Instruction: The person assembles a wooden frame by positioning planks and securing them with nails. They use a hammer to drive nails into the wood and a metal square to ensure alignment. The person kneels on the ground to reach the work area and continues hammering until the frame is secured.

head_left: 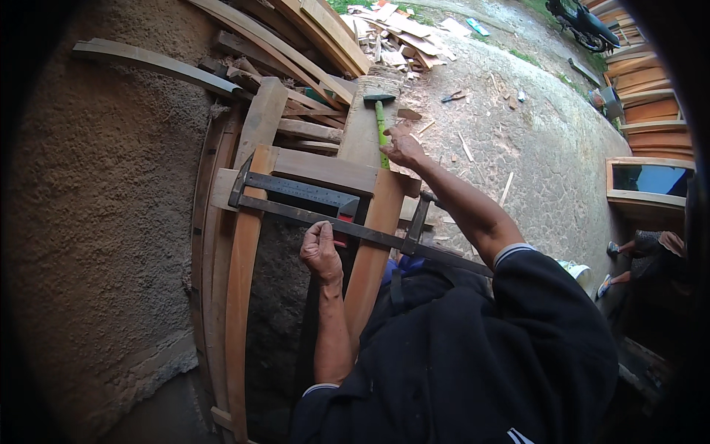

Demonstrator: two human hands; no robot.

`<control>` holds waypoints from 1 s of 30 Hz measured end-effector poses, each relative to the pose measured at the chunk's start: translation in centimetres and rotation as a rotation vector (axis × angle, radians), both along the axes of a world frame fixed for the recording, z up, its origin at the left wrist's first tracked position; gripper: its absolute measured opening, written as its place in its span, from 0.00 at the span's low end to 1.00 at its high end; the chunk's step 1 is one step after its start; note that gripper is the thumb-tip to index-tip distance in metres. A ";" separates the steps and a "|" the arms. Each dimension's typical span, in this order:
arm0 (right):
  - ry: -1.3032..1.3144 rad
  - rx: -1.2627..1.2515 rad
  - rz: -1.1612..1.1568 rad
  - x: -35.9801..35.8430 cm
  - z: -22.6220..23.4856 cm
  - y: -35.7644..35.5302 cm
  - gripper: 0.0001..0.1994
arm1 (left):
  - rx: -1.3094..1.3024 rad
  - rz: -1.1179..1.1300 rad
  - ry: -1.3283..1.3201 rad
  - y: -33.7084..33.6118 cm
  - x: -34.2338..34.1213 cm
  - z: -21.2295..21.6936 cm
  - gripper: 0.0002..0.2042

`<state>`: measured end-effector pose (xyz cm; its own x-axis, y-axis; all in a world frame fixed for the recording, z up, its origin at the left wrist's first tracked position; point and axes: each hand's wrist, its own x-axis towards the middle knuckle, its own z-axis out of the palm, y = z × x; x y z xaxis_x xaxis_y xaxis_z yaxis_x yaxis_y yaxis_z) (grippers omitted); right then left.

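Pinching, finger and thumb drawn together: left hand [322, 253], held just beside the bar of a dark metal bar clamp [370, 234]; whether anything small sits between the fingertips cannot be told. Right hand [404, 146], farther forward, partly curled with the index finger extended, at the handle of a green-handled hammer [381, 122]; whether it grips or merely touches cannot be told. Hammer lies on a broad wooden board [360, 133], head pointing away from the right hand. Wooden frame [242, 266], beneath and around the left hand: two long side members joined by a crosspiece, the clamp spanning both sides. Square [299, 192] with steel blade and red-marked stock, just beyond the left hand, its stock passing under the clamp bar. Stacked timber lengths [310, 126], ahead of the left hand. Heap of offcuts [403, 41], well beyond the right hand. Small hand tool [453, 96], on the ground ahead and right of the right hand. Rough wall [111, 200], well left of both hands.
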<state>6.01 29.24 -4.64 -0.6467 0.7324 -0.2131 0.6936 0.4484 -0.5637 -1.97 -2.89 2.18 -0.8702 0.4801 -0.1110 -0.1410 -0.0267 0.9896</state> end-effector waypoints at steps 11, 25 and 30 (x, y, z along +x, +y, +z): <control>0.023 -0.153 -0.179 -1.5 -2.8 2.5 0.23 | -0.307 -0.226 0.313 11.3 1.1 -2.6 0.08; 0.610 -0.579 -0.274 12.7 8.0 -4.6 0.12 | -0.489 -0.270 0.606 12.5 1.4 -4.4 0.09; 0.549 -0.627 -0.307 15.3 10.3 -7.5 0.14 | -0.522 -0.272 0.607 12.7 1.5 -4.2 0.10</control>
<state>21.28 21.71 5.67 -0.5697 0.7433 -0.3508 0.2919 -0.2160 -0.9317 -0.48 9.81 -2.06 -0.7120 0.6984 0.0724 0.4835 0.4129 0.7719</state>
